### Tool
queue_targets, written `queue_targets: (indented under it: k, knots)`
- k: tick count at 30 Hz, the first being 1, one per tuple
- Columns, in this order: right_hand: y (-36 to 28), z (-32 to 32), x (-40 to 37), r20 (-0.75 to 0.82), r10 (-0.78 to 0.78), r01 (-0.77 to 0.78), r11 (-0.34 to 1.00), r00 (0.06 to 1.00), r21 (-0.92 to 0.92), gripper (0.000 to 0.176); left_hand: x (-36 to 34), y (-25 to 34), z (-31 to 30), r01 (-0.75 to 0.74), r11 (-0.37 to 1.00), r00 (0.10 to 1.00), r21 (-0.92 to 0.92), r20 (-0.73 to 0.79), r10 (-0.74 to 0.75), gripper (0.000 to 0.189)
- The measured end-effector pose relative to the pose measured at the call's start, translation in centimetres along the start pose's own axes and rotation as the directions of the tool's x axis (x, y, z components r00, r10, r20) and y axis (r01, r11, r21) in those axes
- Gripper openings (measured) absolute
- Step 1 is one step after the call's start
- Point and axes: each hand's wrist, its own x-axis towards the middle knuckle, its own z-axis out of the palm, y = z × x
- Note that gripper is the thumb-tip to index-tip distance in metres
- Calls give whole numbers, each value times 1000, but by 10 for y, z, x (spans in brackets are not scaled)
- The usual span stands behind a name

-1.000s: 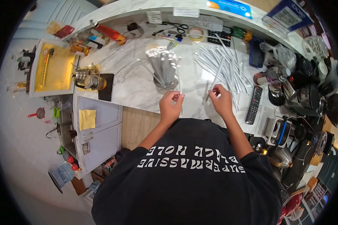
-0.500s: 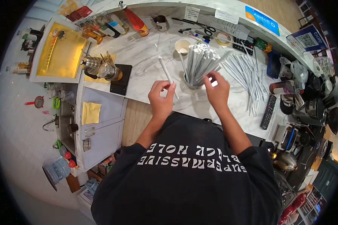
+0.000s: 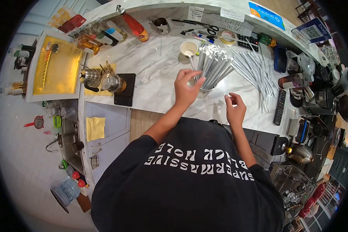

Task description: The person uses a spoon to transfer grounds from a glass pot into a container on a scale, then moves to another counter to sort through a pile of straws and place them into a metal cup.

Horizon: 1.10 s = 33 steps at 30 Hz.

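My left hand is at the left side of a bundle of white-wrapped straws, thumb and fingers spread, with no straw visible in its grasp. The straws stand upright, fanning out, in a cup whose lower rim shows. To the right of this cup, above the counter's front edge, is my right hand. Its fingers are loosely curled, and I see nothing between them. More straws lie in a loose pile to the right. Behind my left hand stands a paper cup.
On the marble counter, a glass pot sits on a black scale at left. Scissors, a tape roll and pens are at the back. A remote control lies at right. A red bottle stands at back left.
My left hand has moved right to the cup of straws, and the single straw it held is no longer in it. My right hand has drawn back from the straws, down and right.
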Motion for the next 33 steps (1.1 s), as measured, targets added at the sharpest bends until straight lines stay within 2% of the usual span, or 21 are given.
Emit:
queue_targets:
  k: [2, 7, 9, 11, 12, 14, 15, 18, 19, 22, 25, 28, 33]
  knots:
    - [-1, -2, 3, -10, -5, 5, 1000, 1000, 6, 30, -10, -16, -2, -69, 991, 998, 114, -7, 70, 21]
    - [-2, 2, 17, -2, -52, 52, 998, 999, 42, 35, -19, -30, -17, 104, 987, 995, 122, -4, -104, 32]
    - [-12, 9, 23, 59, -69, 67, 997, 996, 35, 40, -17, -32, -18, 168, 977, 986, 130, 3, -169, 37]
    - [-28, 17, 28, 90, -103, 102, 995, 991, 17, 43, -8, -32, -12, 175, 978, 982, 110, 57, -182, 38]
    - [-38, 19, 33, 103, -90, 96, 994, 991, -50, 42, -2, -31, -10, 179, 979, 979, 101, 81, -188, 38]
    - [-57, 22, 44, 124, -69, 91, 980, 990, -180, 39, 8, -27, -4, 164, 980, 982, 109, 77, -173, 37]
    - [-64, 27, 47, 66, -157, 162, 983, 985, -81, 32, 11, -24, -2, 156, 981, 983, 112, 75, -165, 37]
    - [-72, 33, 66, 30, -260, 262, 960, 965, -100, 29, 17, -18, -1, 145, 980, 981, 135, 111, -160, 31]
    - [-75, 32, 70, 58, -257, 262, 958, 965, -116, 30, 17, -21, 0, 139, 984, 983, 111, 102, -150, 28]
    - [-86, 27, 70, 29, -380, 381, 919, 924, -96, 31, 16, -29, -2, 121, 991, 989, 61, 76, -126, 20]
    - [-86, 26, 69, 165, -414, 443, 866, 895, -232, 30, 15, -33, -3, 110, 992, 992, 56, 62, -114, 17]
    - [-57, 42, 68, 233, -511, 561, 755, 828, -338, 28, 15, -39, -2, 99, 993, 993, 58, 59, -102, 17]
    - [-49, 48, 65, 206, -514, 554, 781, 833, -289, 23, 17, -37, -1, 64, 994, 995, 85, 77, -71, 16]
